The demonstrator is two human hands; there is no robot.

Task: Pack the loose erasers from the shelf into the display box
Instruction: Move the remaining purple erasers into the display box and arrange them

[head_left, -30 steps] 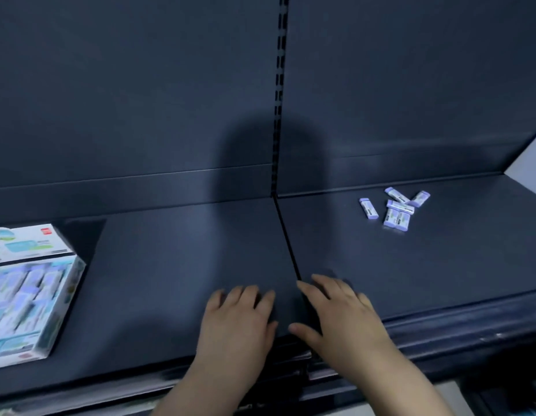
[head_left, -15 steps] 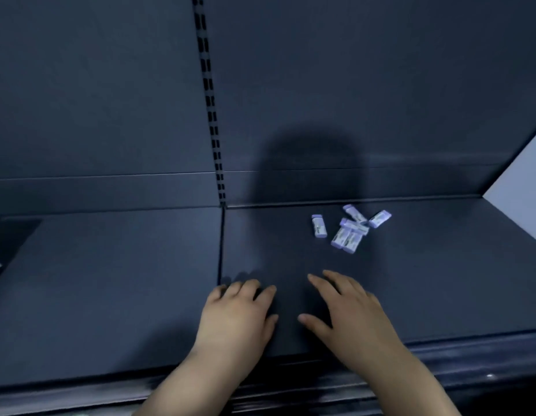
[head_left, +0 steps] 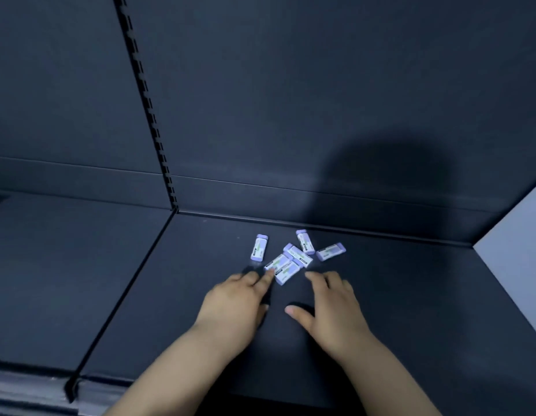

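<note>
Several small lilac erasers with white-green sleeves lie in a loose cluster (head_left: 296, 256) on the dark shelf (head_left: 410, 295), near its back. One eraser (head_left: 258, 247) lies apart at the left, another (head_left: 330, 251) at the right. My left hand (head_left: 233, 301) lies flat just in front of the cluster, its fingertips touching the nearest eraser (head_left: 277, 262). My right hand (head_left: 332, 304) rests beside it with spread fingers, a little short of the erasers and holding nothing. The display box is out of view.
A slotted upright (head_left: 146, 106) runs up the dark back panel, and a seam (head_left: 122, 295) splits the shelf into two boards. A pale wall (head_left: 518, 244) closes the shelf at the right. The shelf's front lip (head_left: 29, 385) shows at bottom left.
The view swung right, so the display box left the frame. Both hands moved forward across the shelf from its front edge to the eraser cluster; the left fingertips now touch an eraser.
</note>
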